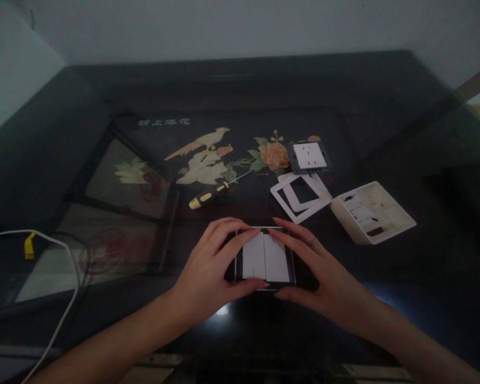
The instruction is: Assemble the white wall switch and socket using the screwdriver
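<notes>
Between my two hands, near the front of the dark glossy table, lies a wall switch (pixel 276 258) with two white rocker panels in a black frame. My left hand (pixel 212 261) grips its left side, thumb on the near edge and fingers on the far edge. On the other side my right hand (pixel 316 261), a ring on one finger, holds it the same way. Beyond them rests a yellow-and-black screwdriver (pixel 209 196), its shaft pointing up and right. White cover frames (pixel 284 208) overlap to the right of it.
A socket module (pixel 310 156) with a white face and black base lies behind the frames. At right stands an open white box (pixel 364 234) with small parts inside. A white cable (pixel 74 256) with a yellow tag (pixel 29 245) runs down the left side.
</notes>
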The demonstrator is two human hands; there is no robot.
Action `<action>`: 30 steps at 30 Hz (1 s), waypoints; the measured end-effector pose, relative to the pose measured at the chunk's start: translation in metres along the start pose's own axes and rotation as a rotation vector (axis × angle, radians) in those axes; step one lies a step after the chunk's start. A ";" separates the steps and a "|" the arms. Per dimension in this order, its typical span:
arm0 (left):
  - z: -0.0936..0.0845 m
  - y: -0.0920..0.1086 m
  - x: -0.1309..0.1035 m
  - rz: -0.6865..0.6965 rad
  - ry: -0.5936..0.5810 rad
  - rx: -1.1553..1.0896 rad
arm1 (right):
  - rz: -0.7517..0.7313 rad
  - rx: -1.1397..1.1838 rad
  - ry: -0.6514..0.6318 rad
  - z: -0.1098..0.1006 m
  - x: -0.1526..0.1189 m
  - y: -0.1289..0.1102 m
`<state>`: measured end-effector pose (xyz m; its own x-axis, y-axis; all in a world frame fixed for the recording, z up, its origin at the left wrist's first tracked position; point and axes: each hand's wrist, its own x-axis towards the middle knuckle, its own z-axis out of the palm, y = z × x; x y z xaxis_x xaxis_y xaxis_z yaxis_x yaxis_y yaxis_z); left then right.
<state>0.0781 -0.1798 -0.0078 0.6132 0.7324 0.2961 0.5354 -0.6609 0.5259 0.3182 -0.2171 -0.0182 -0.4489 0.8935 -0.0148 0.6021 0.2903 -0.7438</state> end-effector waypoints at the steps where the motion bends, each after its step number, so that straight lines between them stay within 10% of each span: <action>1: 0.000 0.000 0.000 0.001 -0.002 0.001 | 0.002 -0.002 0.000 0.000 0.000 0.000; 30: -0.009 0.009 -0.008 0.151 -0.006 0.118 | 0.023 0.045 -0.017 -0.004 0.002 -0.003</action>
<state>0.0731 -0.1903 0.0017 0.6947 0.6228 0.3598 0.5015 -0.7780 0.3785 0.3175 -0.2147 -0.0134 -0.4467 0.8936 -0.0433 0.5823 0.2536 -0.7724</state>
